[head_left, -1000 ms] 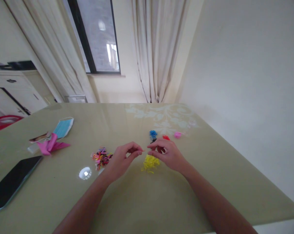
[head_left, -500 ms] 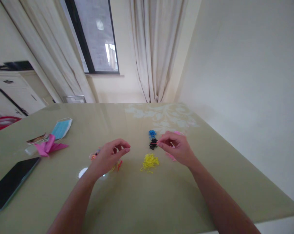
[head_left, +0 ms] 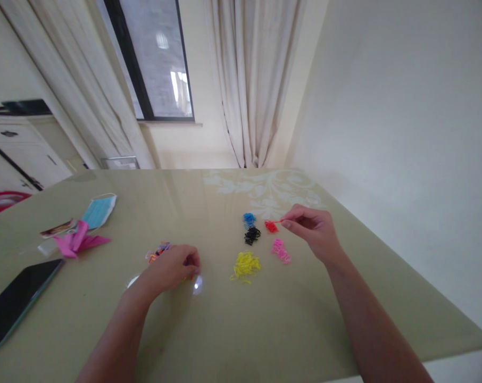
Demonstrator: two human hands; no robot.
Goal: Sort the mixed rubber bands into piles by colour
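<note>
My right hand (head_left: 310,229) pinches a thin red rubber band (head_left: 279,221) between thumb and forefinger. The band's far end reaches the small pile of red rubber bands (head_left: 271,227). Just below that pile lies a pink pile (head_left: 281,251); to its left are a black pile (head_left: 251,235) and a blue pile (head_left: 249,219). Nearer me is a larger heap of yellow bands (head_left: 246,266). On the left, my left hand (head_left: 175,268) rests low over mixed coloured bands (head_left: 158,251), fingertips closed together at the tabletop. A bit of red shows by them, but what they grip is hidden.
A dark phone (head_left: 19,303) lies at the table's left edge. Beyond it are a pink folded paper shape (head_left: 79,240) and a blue face mask (head_left: 99,211). A white round thing (head_left: 133,281) is partly covered by my left forearm. A wall (head_left: 416,159) borders the table's right side.
My right hand has moved right with the red band, from over the black pile to the red pile, uncovering the pink pile. My left hand has lowered and closed its fingers at the mixed bands.
</note>
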